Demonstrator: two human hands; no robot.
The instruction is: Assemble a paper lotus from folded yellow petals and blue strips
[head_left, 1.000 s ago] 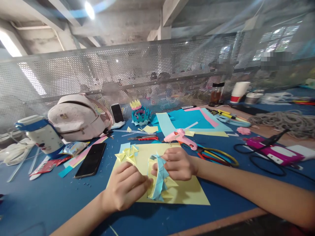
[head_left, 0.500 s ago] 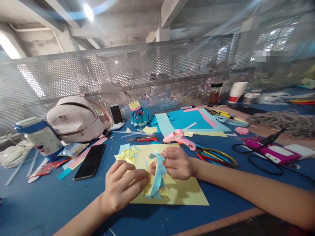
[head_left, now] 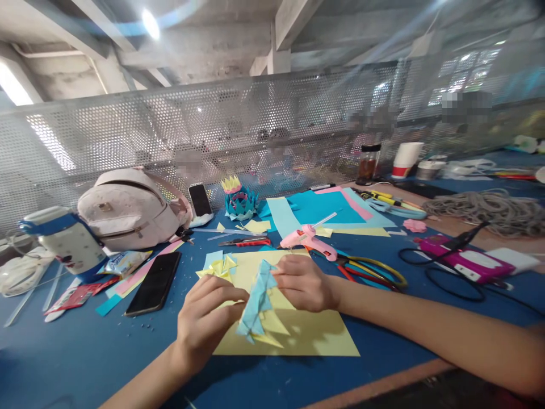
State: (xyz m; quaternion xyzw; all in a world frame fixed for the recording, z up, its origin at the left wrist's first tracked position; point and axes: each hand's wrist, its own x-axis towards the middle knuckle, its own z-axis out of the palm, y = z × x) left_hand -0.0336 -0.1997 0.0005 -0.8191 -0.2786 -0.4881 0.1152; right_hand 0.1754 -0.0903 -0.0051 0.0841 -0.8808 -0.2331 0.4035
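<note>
Between my hands, a folded paper piece (head_left: 258, 301) in light blue with yellow points is held tilted above a yellow paper sheet (head_left: 323, 335). My left hand (head_left: 208, 318) has its thumb and fingers closed on the piece's left edge. The fingertips of my right hand (head_left: 304, 281) pinch its upper right end; part of that grip is hidden. Just beyond my left fingers lies a folded yellow paper piece (head_left: 219, 267). A pink glue gun (head_left: 309, 241) rests behind my right hand, beside scissors with yellow and red handles (head_left: 374, 272).
A phone (head_left: 154, 284), a bottle (head_left: 68, 241) and a pale backpack (head_left: 128, 210) occupy the left. At the back stand a blue paper crown-like model (head_left: 240, 203) and coloured sheets (head_left: 332, 207). A magenta device (head_left: 466, 260) with a black cable lies right, near grey rope (head_left: 489, 210).
The paper piece has turned and tilted, so its light blue side faces up more and its yellow points lean right. Both hands still grip it. The view has shifted slightly.
</note>
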